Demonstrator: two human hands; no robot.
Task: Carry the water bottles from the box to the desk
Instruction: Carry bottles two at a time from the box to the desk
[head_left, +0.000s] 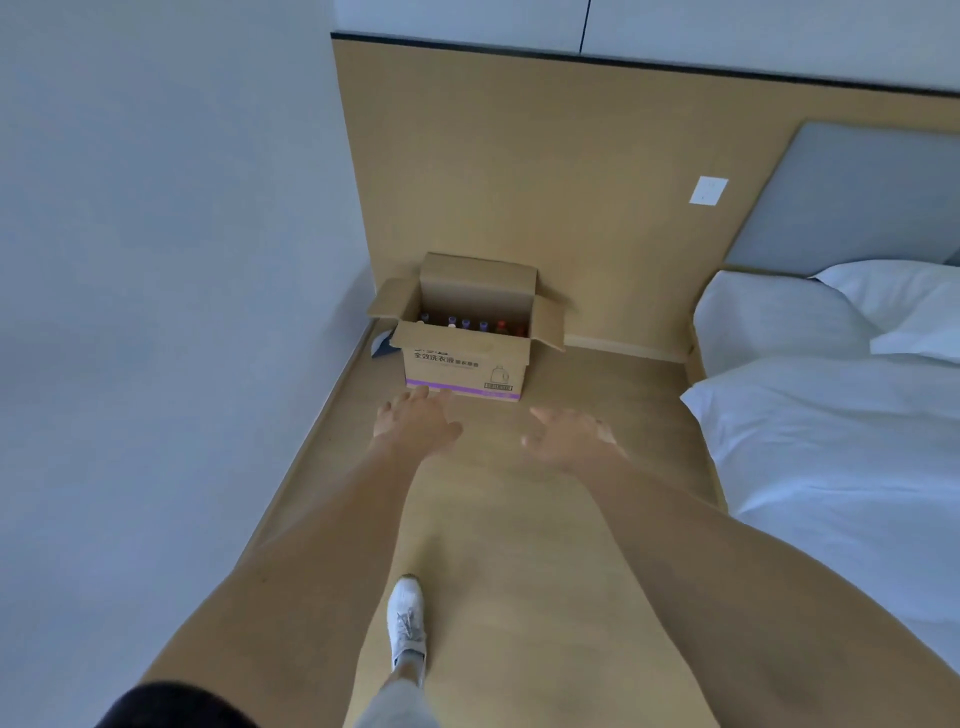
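Observation:
An open cardboard box (465, 366) with printed lettering and a purple stripe stands on the wooden floor against the wood wall panel. Inside it stand several bottles (474, 326); only their purple and red caps show. Both my arms stretch forward toward the box. My left hand (415, 423) is open with spread fingers, just in front of the box's lower left corner. My right hand (569, 434) is open too, blurred, a little short of the box and to its right. Neither hand holds anything. No desk is in view.
A bed (841, 441) with white sheets and pillows fills the right side. A plain wall (156, 260) bounds the left. The floor strip between them is narrow. My foot in a white shoe (407, 623) steps forward. A dark object (383, 347) lies left of the box.

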